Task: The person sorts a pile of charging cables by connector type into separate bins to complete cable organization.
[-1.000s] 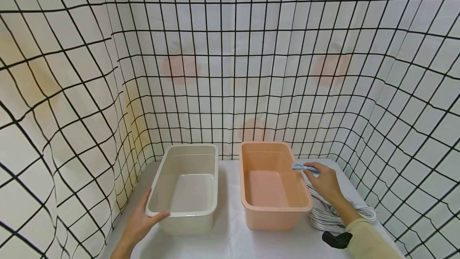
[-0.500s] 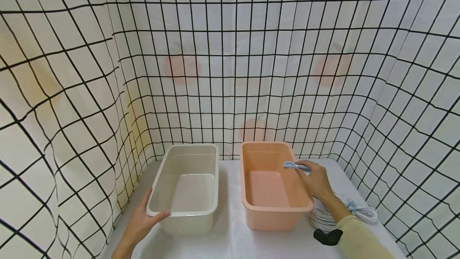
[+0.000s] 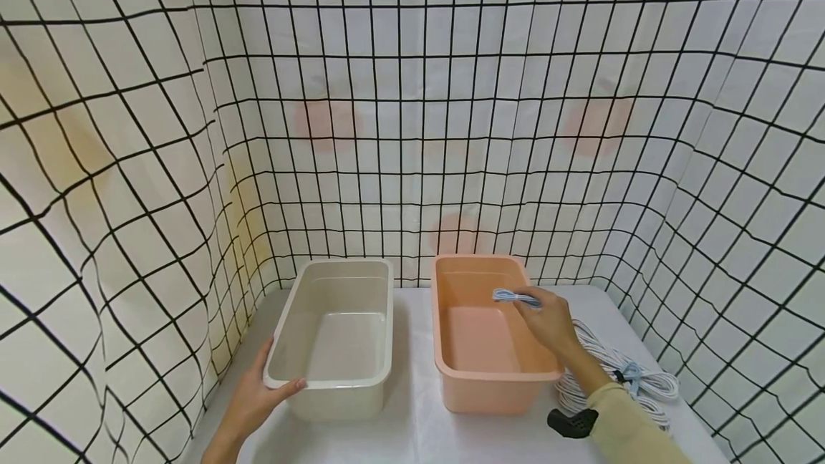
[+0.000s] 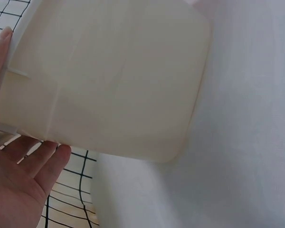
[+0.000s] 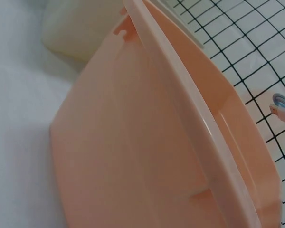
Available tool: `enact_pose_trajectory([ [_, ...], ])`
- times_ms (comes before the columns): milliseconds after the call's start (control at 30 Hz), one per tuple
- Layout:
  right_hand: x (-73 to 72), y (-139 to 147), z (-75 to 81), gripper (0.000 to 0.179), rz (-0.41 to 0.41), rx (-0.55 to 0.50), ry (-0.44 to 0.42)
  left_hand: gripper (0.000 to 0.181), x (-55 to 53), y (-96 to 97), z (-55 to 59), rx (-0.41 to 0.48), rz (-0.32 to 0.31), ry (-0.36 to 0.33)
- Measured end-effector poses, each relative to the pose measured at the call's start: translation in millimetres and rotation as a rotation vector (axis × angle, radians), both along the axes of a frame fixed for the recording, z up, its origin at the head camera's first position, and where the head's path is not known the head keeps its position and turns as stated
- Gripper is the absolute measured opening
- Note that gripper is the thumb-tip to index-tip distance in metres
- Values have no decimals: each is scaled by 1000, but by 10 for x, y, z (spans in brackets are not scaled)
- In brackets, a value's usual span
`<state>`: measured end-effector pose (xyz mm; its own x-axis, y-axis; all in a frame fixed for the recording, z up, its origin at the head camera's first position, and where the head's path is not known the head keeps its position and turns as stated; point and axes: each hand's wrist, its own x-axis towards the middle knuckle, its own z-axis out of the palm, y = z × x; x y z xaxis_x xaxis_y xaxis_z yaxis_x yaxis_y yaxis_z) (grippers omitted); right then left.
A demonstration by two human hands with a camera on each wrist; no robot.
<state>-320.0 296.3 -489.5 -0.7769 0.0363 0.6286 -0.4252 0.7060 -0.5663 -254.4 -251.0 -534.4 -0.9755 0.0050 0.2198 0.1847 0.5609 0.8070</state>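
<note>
My right hand [image 3: 548, 321] pinches a light blue coiled USB cable [image 3: 505, 296] over the right part of the peach plastic bin [image 3: 496, 378]. A small tie shows around the bundle's middle. In the right wrist view the cable's pale plug [image 5: 280, 113] and blue loop [image 5: 284, 100] show at the right edge, past the bin's rim. My left hand [image 3: 254, 392] holds the near left corner of the cream plastic bin [image 3: 338, 399], thumb along the front rim and fingers on the left side. The left wrist view shows its fingertips [image 4: 57, 159] against the bin's wall.
On the table [image 3: 412, 442], right of the peach bin, lies a pile of white cables [image 3: 580, 392] with a light blue bundle [image 3: 633, 376] on it. Black wire grid [image 3: 422, 163] encloses the back and sides. Both bins have bare floors in view.
My right hand has moved left with the USB cable, from the peach bin's right rim to over its inside, uncovering more of the cable pile. The left hand stays on the cream bin.
</note>
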Motion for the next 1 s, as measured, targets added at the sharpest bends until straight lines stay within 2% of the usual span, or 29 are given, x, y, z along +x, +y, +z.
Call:
enact_pose_trajectory([
  [133,-38,-54,-9,22,39,-7,15,112,7,5,8,5,1,4],
  [367,-96,-131,-38,24,56,11,43,112,0,-3,-7,11,1,-1],
  [800,-167,-313,-26,20,94,28,-11,114,6,-9,-25,26,-13,15],
  [1000,-219,-424,-1,19,116,31,9,113,-7,-15,-34,28,-16,16],
])
